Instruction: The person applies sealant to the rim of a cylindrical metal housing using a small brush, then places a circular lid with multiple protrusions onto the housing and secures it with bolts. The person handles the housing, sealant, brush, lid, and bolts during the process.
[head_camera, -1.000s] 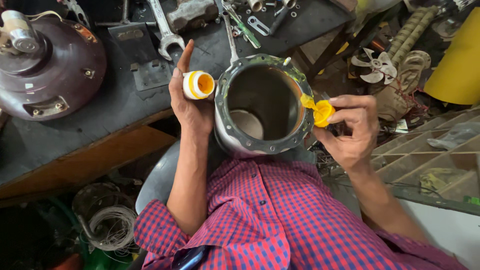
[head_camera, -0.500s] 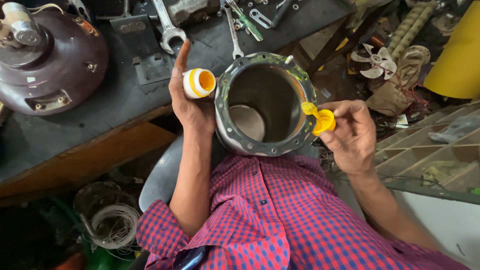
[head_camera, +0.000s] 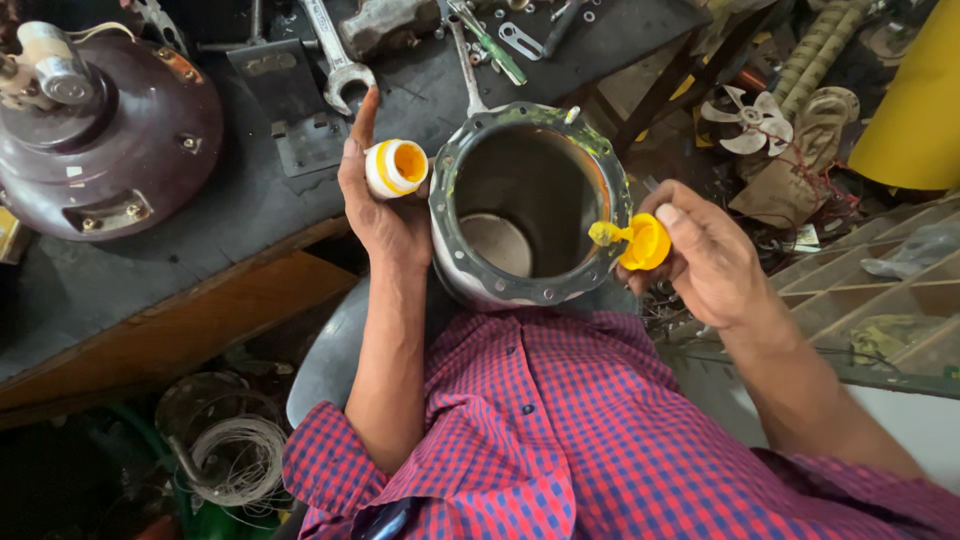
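Soft daylight, even, from upper right; no hard shadows. Bench top (head_camera: 250, 200) mid-dark, space under it at lower left nearly black. Slight glare on housing rim (head_camera: 445, 185) & brown dome (head_camera: 110, 150). Centre sharp; corners stretched by wide-angle lens, a bit soft.

A single head-worn view looks steeply down the person's own chest, close over both forearms. The left hand (head_camera: 385, 215) and right hand (head_camera: 705, 265) sit mid-frame. The dark workbench (head_camera: 250, 210) fills the upper left, its front edge running diagonally toward the lower left.
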